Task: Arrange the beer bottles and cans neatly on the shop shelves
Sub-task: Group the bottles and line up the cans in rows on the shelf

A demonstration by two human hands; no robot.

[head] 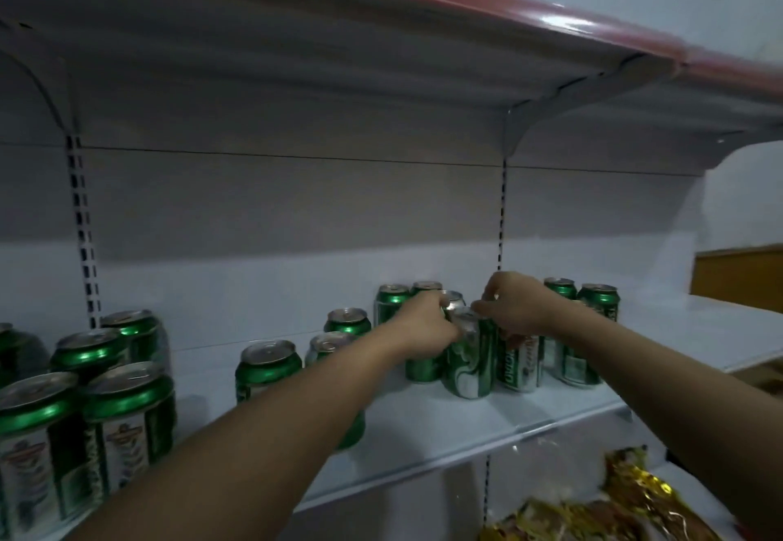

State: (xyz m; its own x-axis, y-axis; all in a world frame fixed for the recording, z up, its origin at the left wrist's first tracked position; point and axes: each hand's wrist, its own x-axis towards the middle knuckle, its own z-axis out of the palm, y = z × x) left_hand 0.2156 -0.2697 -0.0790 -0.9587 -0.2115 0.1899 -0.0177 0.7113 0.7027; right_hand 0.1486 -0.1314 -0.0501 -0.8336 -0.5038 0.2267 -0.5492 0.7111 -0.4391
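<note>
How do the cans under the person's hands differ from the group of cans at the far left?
The cans under the hands stand mid-shelf, gripped at their tops by the left hand and right hand. The left group stands untouched nearer the camera. All are green, upright beer cans.

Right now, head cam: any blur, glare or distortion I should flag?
Head view: dim under the upper shelf; glare streak on its red edge; wide-angle bending at frame edges; motion blur on both hands, the can they grip, and the gold packets lower right; left cans smeared.
</note>
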